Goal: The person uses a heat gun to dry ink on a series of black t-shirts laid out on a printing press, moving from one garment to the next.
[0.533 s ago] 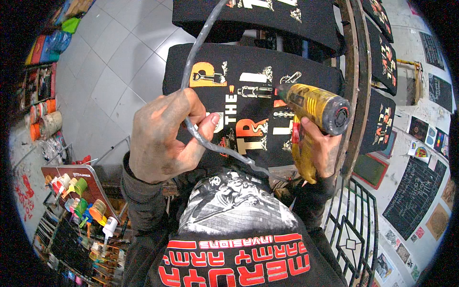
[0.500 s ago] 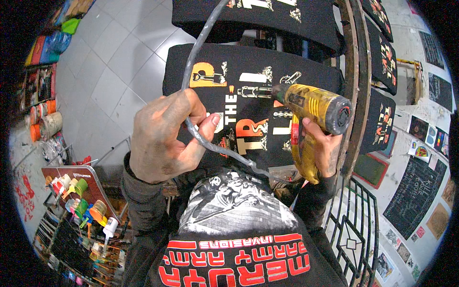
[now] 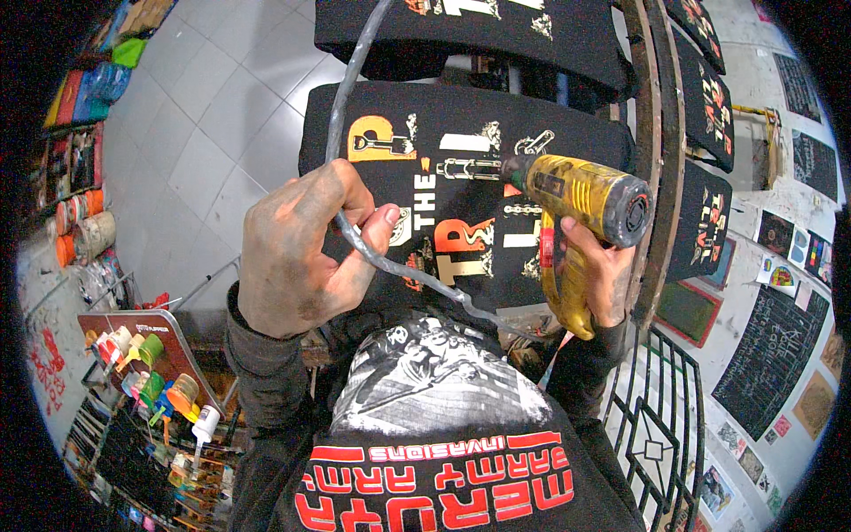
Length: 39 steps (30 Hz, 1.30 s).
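In my right hand is a yellow and black heat gun, gripped by its handle. Its nozzle points left over a black shirt with white and orange printing, stretched flat on a board. A grey power cord runs through my left hand, pinched between thumb and fingers and lifted above the shirt's near left part. From there the cord climbs past the top edge of the view, and its other end trails down toward the heat gun's handle side, partly hidden by my clothing.
Another printed black shirt lies on the board beyond. A dark rail runs along the right, with more printed shirts past it. Paint containers crowd the left, and a black metal grille stands at lower right.
The cord's upper stretch has shifted slightly left along with my left hand. The heat gun stays almost in place over the shirt.
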{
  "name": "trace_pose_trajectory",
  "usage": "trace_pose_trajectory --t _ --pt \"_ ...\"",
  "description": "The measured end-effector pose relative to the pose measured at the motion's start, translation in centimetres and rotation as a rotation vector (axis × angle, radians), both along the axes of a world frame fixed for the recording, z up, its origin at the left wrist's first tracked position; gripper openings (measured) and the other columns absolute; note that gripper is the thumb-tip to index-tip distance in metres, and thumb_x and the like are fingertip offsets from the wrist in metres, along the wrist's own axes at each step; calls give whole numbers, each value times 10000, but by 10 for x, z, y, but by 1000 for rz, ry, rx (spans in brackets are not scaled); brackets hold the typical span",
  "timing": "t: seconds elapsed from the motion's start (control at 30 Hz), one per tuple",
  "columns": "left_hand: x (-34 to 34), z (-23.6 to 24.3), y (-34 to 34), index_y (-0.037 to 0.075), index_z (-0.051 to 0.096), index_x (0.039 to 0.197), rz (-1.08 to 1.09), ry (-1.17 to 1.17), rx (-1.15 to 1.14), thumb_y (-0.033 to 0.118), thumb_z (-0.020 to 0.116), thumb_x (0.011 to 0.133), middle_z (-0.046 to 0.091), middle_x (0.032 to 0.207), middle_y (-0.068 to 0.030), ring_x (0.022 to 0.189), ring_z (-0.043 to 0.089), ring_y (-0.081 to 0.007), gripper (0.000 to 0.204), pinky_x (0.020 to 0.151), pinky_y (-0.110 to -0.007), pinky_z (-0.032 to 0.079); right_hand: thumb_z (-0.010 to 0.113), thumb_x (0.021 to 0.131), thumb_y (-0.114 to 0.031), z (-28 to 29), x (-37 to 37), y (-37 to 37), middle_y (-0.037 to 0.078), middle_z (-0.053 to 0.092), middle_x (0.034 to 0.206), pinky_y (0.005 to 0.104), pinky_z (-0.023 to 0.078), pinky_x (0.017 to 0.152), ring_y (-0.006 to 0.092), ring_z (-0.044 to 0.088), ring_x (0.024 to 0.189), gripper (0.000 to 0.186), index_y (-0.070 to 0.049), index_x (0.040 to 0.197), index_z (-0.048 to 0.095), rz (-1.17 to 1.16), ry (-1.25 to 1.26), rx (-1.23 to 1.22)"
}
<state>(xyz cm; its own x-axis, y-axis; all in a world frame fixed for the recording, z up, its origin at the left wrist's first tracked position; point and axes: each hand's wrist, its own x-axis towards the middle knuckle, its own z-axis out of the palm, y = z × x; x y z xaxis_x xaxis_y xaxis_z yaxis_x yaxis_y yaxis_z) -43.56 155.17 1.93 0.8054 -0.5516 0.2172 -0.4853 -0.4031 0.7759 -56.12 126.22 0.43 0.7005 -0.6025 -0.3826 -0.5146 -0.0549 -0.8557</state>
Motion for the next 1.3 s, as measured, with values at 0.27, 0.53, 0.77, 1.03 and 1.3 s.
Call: trace_pose_trajectory --t 0.27,0.53,0.77,1.03,1.3 --pt "-1 2 -2 42 488 809 -17 9 11 35 724 797 596 684 -108 567 591 -239 236 518 -336 448 789 774 -59 -8 -9 -1 111 671 1155 355 494 931 220 652 1036 481 6 1212 601 10 -71 -51" --pt "-6 5 -4 43 507 804 -10 55 56 77 717 818 603 696 -101 584 590 -230 213 545 -342 451 776 786 -55 -13 -17 -5 109 677 1139 356 490 937 220 651 1034 436 0 1190 622 -50 -150 -160" --pt "-10 3 -8 40 527 789 -49 80 40 82 715 823 597 687 -98 586 587 -223 195 555 -334 450 774 793 -104 -18 -40 -28 73 674 959 278 478 611 148 618 729 404 -10 1160 634 -75 -50 -209" --pt "-11 9 -12 40 533 798 -42 103 65 101 715 831 602 689 -110 597 608 -245 195 560 -340 459 779 778 -131 -20 -45 -18 89 686 992 276 530 626 145 644 732 444 -4 1176 628 -85 -181 -272" --pt "-14 8 -7 37 531 802 -16 103 56 114 714 840 602 688 -107 594 608 -251 202 556 -352 459 751 787 -37 12 -29 14 102 682 1056 300 535 754 184 672 882 438 1 1196 600 -78 -33 14"
